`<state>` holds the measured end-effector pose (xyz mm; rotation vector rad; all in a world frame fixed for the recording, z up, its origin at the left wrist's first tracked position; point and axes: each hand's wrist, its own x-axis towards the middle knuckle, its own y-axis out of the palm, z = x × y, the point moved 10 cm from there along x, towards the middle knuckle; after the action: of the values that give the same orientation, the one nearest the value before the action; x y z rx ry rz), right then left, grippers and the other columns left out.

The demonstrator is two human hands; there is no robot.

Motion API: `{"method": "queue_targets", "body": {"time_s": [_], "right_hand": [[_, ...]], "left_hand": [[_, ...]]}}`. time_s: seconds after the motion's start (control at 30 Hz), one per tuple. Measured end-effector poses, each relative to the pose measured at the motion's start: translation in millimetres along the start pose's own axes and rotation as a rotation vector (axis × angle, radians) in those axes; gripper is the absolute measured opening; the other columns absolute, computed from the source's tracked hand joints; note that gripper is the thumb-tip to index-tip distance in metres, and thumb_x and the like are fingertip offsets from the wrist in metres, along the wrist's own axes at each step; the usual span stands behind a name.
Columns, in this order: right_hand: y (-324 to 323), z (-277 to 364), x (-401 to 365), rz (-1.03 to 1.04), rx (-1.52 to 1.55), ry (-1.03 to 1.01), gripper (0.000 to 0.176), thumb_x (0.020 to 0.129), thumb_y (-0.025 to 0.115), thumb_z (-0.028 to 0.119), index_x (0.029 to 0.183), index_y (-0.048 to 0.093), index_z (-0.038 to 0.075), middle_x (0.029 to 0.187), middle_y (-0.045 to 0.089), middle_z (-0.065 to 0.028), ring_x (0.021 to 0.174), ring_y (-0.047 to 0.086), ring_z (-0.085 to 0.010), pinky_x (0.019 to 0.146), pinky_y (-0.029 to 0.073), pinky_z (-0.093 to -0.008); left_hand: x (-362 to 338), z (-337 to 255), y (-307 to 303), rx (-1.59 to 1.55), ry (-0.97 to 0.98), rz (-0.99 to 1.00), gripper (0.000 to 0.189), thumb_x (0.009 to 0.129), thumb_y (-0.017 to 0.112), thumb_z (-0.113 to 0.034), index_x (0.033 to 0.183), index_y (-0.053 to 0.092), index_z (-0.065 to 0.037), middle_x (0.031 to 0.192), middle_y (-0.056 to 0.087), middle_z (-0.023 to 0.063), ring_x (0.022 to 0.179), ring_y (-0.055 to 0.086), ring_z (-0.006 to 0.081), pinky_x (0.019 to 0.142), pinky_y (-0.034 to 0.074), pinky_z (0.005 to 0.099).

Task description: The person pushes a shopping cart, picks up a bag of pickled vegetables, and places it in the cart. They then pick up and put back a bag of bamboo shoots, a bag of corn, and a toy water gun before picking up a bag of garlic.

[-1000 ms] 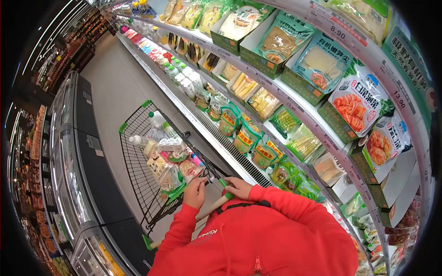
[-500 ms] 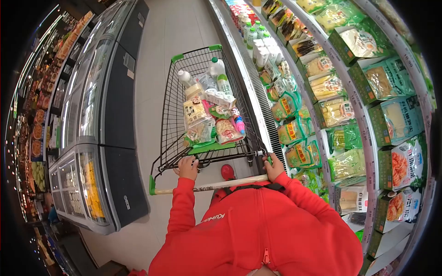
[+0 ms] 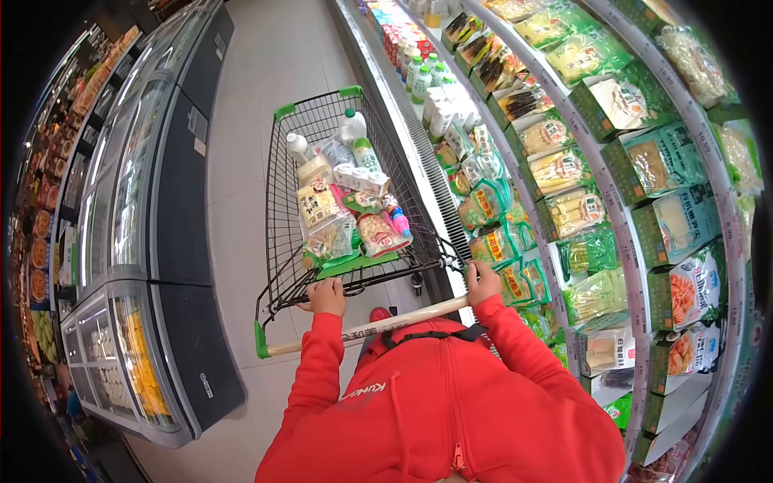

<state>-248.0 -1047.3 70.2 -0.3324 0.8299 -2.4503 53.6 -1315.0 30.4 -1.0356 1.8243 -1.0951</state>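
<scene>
In the head view a wire shopping cart point(image 3: 278, 185) with green corners stands in front of me. My left hand point(image 3: 326, 296) is closed on the cart's rear wire frame, its fingertips partly hidden. At the right end of the pale cart handle point(image 3: 403, 316), my right hand point(image 3: 483, 282) is closed round the cart's side frame. Inside the basket lie a white bottle point(image 3: 299, 148), a green-capped bottle point(image 3: 353, 123), a bag of pale food point(image 3: 319, 204), a red-and-white packet point(image 3: 378, 233) and several other packages.
Along the right runs a refrigerated shelf point(image 3: 555, 165) of bagged vegetables and noodles, with its vent grille point(image 3: 439, 193) close beside the cart. Glass-topped freezers point(image 3: 161, 225) line the left. Tiled floor point(image 3: 266, 56) stretches ahead between them. A red shoe point(image 3: 381, 314) shows under the handle.
The cart and freezers have shifted left in view, and the handle now slopes up more to the right. Both hands stay on the cart.
</scene>
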Motion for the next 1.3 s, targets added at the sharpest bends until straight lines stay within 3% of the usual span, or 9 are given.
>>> {"method": "queue_targets", "body": {"time_s": [0.1,0.13,0.23,0.4,0.5,0.6,0.7,1.03,1.3], "right_hand": [[2.8,5.2,18.5,-0.03,-0.107,0.009,0.022,0.088,0.047,0.023,0.091,0.061,0.006,0.081,0.062,-0.0168,0.075,0.06,-0.0351,0.067,0.047,-0.0411],[5.2,4.5,25.0,-0.038,-0.115,0.029,0.022,0.088,0.047,0.023,0.09,0.061,0.006,0.081,0.061,-0.0173,0.075,0.059,-0.0358,0.067,0.046,-0.042],[15.0,-2.2,41.6,-0.035,-0.158,0.055,0.021,0.088,0.046,0.023,0.087,0.059,0.006,0.079,0.06,-0.0186,0.074,0.058,-0.0378,0.065,0.045,-0.0445],[29.9,0.0,73.2,0.026,-0.258,0.028,0.024,0.088,0.044,0.024,0.082,0.055,0.004,0.077,0.058,-0.0209,0.074,0.056,-0.0406,0.066,0.043,-0.0484],[33.6,11.5,94.2,0.037,-0.306,0.09,0.026,0.088,0.043,0.025,0.083,0.055,0.003,0.082,0.059,-0.0216,0.077,0.057,-0.0406,0.069,0.044,-0.0489],[39.5,10.0,111.2,0.019,-0.33,0.137,0.029,0.088,0.041,0.027,0.085,0.057,0.003,0.084,0.06,-0.0223,0.078,0.057,-0.0415,0.071,0.044,-0.0489],[48.9,11.4,129.3,0.033,-0.357,0.125,0.029,0.088,0.04,0.028,0.089,0.057,0.004,0.085,0.06,-0.023,0.079,0.057,-0.0416,0.073,0.044,-0.0495],[83.5,27.4,201.5,0.039,-0.338,0.114,0.03,0.089,0.038,0.03,0.092,0.057,0.007,0.078,0.059,-0.0274,0.076,0.056,-0.0463,0.072,0.044,-0.0516],[124.7,33.9,265.6,0.132,-0.272,0.123,0.034,0.089,0.035,0.031,0.096,0.057,0.005,0.085,0.06,-0.0263,0.083,0.055,-0.0458,0.077,0.042,-0.0516]], "left_hand": [[10.4,-10.3,-10.7,-0.013,-0.065,-0.025,0.027,0.087,0.046,-0.034,0.09,0.065,-0.016,0.101,0.062,-0.0013,0.107,0.044,0.0247,0.088,0.006,0.0745],[28.4,-7.5,-0.4,-0.084,0.061,-0.025,0.027,0.087,0.045,-0.035,0.09,0.065,-0.017,0.1,0.063,-0.0023,0.107,0.044,0.0239,0.088,0.003,0.0751],[33.5,-18.4,-12.3,-0.053,-0.026,-0.064,0.023,0.086,0.049,-0.034,0.085,0.065,-0.017,0.093,0.064,0.0051,0.105,0.047,0.0311,0.088,0.006,0.0756],[53.3,-25.6,-16.1,-0.083,-0.012,-0.053,0.024,0.086,0.047,-0.033,0.083,0.065,-0.017,0.093,0.064,0.0044,0.105,0.048,0.0309,0.083,0.003,0.0786],[85.0,-26.3,-3.7,-0.189,0.134,-0.052,0.024,0.086,0.046,-0.031,0.083,0.065,-0.015,0.089,0.065,0.0064,0.101,0.049,0.0337,0.088,0.014,0.0732],[93.8,-44.0,-23.1,-0.052,0.086,-0.085,0.025,0.085,0.046,-0.027,0.083,0.064,-0.01,0.087,0.064,0.0113,0.093,0.052,0.0371,0.088,0.03,0.0595],[114.8,-44.9,-19.3,-0.042,0.131,-0.103,0.028,0.085,0.044,-0.025,0.084,0.063,-0.006,0.087,0.063,0.0156,0.088,0.053,0.0391,0.084,0.037,0.0486],[190.9,-57.5,-26.3,-0.141,0.218,-0.144,0.029,0.086,0.042,-0.024,0.082,0.062,-0.003,0.084,0.062,0.019,0.083,0.053,0.0409,0.08,0.038,0.0492],[253.9,-66.0,-45.3,-0.093,0.109,-0.12,0.027,0.084,0.045,-0.027,0.083,0.064,-0.008,0.083,0.062,0.0168,0.084,0.054,0.039,0.08,0.039,0.0473]]}}
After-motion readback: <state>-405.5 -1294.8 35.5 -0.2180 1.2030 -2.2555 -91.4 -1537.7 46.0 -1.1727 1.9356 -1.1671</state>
